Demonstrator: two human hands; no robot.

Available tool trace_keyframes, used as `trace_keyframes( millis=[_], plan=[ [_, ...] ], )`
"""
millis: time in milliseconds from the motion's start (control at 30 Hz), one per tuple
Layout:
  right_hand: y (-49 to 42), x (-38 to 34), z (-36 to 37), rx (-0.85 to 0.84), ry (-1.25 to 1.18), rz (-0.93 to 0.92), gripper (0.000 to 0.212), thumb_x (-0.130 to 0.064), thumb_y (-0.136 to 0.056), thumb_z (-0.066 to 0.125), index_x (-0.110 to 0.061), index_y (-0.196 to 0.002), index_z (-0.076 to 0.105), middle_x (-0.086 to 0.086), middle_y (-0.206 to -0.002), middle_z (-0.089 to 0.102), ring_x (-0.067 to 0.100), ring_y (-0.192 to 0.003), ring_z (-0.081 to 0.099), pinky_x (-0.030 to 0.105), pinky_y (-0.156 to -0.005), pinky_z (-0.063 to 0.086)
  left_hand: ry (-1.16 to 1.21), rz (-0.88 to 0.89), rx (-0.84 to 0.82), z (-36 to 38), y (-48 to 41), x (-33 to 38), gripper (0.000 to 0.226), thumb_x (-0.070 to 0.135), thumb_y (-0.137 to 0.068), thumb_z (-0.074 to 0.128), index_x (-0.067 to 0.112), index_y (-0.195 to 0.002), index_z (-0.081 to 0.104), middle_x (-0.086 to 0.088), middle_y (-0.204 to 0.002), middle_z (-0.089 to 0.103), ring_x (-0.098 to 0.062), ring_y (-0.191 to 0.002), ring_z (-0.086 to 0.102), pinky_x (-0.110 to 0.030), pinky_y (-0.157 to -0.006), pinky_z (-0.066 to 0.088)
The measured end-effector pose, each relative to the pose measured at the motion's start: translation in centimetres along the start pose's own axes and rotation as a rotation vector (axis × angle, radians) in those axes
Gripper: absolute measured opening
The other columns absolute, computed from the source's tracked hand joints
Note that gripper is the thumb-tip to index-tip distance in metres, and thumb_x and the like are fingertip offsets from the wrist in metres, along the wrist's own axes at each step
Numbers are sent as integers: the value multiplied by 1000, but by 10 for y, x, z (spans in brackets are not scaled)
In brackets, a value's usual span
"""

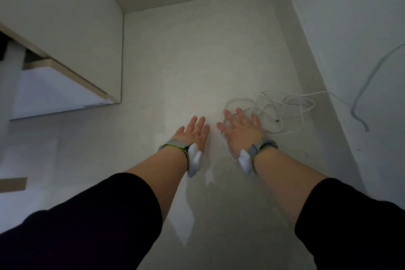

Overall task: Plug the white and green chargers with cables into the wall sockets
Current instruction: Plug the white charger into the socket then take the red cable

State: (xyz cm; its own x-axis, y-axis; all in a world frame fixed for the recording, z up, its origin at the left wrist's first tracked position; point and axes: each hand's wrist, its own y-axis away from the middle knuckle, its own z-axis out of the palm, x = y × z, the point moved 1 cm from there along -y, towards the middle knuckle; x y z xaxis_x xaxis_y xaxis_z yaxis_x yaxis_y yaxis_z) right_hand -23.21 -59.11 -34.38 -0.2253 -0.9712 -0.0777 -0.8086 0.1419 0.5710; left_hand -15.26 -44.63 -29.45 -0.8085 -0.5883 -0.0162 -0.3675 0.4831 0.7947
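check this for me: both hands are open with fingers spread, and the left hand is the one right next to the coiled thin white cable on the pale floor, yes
One detail is wrong. The head view shows the right hand, not the left hand, right next to the coiled thin white cable on the pale floor. The rest stands: both hands are open with fingers spread.

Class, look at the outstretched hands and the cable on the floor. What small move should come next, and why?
Probably the right hand should reach further right and pinch the coiled white cable. Both hands are open and empty, the coil lies just beyond the right hand's fingers, and the left hand is farther off.
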Motion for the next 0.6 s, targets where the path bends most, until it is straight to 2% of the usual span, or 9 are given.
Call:
trace_keyframes(
  millis=[100,200,300,367,433,500,600],
  plan=[
    [-1,31,-3,-43,-19,115,87,-39,-82,57,-44,-146,-1,-9,-158,-20,29,-145,-18,64,-109,-7,47,16,20,-1,3,8,115,12,-67,65,23,-147,-17,-4,-156,-26,-25,-145,-21,-45,-118,6],
    [5,55,-9,-57,-35,210,85,-42,-85,53,-38,-148,-3,-4,-159,-17,30,-146,-12,63,-113,-2,112,13,32,-7,4,19,110,11,-71,62,28,-147,-16,-4,-157,-22,-26,-146,-18,-45,-117,8],
    [13,79,-21,-70,34,311,92,-47,-79,57,-31,-149,-1,3,-160,-8,34,-146,-4,58,-115,7,147,22,49,-17,6,27,106,12,-74,61,28,-147,-15,-3,-158,-20,-25,-146,-16,-44,-117,10],
    [19,92,-30,-88,64,394,80,-44,-84,51,-25,-149,8,9,-159,2,36,-146,4,54,-114,15,161,35,53,-25,9,29,99,13,-78,56,27,-148,-14,-4,-158,-20,-25,-146,-16,-43,-118,9],
    [20,91,-39,-61,16,442,62,-35,-88,45,-18,-143,23,14,-153,19,38,-141,20,53,-110,27,152,47,84,-30,13,28,97,13,-79,54,26,-148,-13,-4,-158,-19,-24,-146,-15,-43,-119,8],
    [19,75,-47,-7,-75,405,48,-26,-93,37,-16,-140,31,16,-144,35,38,-133,35,52,-104,36,143,52,123,-32,19,24,100,12,-76,55,26,-148,-14,-4,-158,-19,-24,-146,-15,-43,-119,7],
    [21,46,-70,50,-135,370,41,-15,-96,32,-12,-136,42,17,-136,46,37,-123,47,44,-98,43,152,43,142,-37,30,15,96,11,-79,51,26,-148,-14,-3,-158,-20,-24,-146,-16,-43,-119,4]
  ],
)
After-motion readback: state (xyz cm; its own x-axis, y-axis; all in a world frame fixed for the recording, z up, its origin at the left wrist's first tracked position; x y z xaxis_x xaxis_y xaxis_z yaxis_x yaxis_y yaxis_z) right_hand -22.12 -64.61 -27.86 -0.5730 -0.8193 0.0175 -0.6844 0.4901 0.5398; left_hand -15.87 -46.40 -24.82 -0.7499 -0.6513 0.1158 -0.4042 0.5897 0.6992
